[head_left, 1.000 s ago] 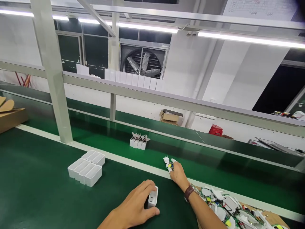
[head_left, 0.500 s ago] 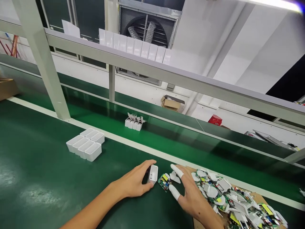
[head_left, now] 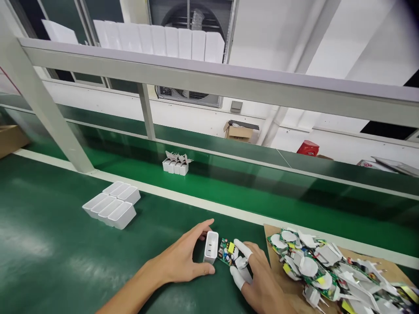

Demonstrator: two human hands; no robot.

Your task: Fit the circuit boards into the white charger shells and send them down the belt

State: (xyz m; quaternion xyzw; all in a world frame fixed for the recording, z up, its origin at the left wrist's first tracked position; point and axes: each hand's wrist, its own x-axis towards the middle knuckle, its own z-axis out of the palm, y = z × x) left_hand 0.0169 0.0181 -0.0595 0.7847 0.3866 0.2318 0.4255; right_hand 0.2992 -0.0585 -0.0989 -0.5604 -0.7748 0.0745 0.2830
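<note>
My left hand (head_left: 185,253) is curled round a small white plastic charger housing (head_left: 211,247), thumb on the near side and fingers on the far side. The housing's open end faces up, and two slots show inside it. Close on its right is a green charger circuit board (head_left: 225,252) with a yellow-wrapped part and a white plastic piece attached. My right hand (head_left: 258,274), with white finger cots on thumb and forefinger, grips this board assembly at its right end. Its other fingers are partly hidden.
Several white housings (head_left: 113,205) stand in two rows on the green table at left. A heap of boards with white plug parts (head_left: 314,266) lies on cardboard (head_left: 273,244) at right. Several filled housings (head_left: 176,165) stand on the green belt (head_left: 212,183) beyond the pale rail.
My right fingers have closed in on the board assembly, and the board has turned beside the housing. The left forefinger and thumb have straightened somewhat. The camera view has shifted.
</note>
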